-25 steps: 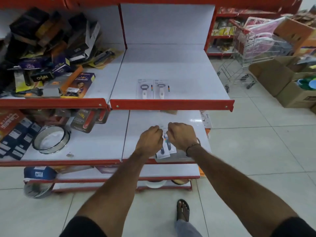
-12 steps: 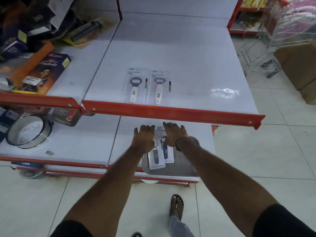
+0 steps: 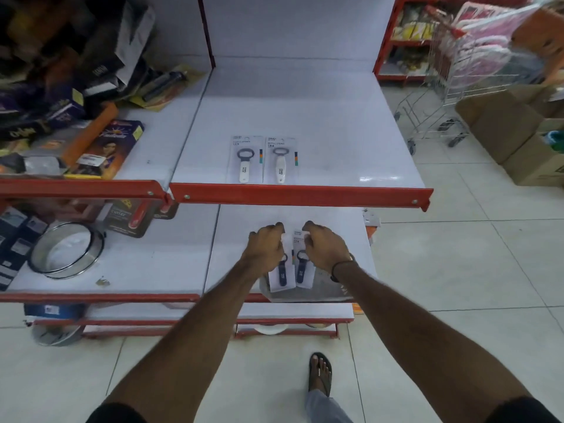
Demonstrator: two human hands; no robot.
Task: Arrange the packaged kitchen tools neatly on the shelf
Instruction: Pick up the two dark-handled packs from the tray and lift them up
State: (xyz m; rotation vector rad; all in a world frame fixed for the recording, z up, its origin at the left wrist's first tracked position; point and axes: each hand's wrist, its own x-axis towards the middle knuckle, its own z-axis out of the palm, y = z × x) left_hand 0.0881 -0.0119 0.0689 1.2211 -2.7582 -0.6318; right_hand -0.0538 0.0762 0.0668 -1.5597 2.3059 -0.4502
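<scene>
A shop aisle with red-edged white shelves. Two white openers (image 3: 262, 160) lie neatly on the upper shelf (image 3: 335, 132), centre frame. Below, the left hand (image 3: 266, 247) and right hand (image 3: 325, 247) each pinch a dark opener pack (image 3: 300, 267), not yet placed.

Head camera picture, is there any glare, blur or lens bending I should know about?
Head view: a small glare patch on the upper shelf near its red front lip; the piled boxes at upper left and the shopping cart at upper right are blurred; the white-handled bottle openers read sharper; wide-angle bending bows the shelf edges and stretches the forearms.
</scene>
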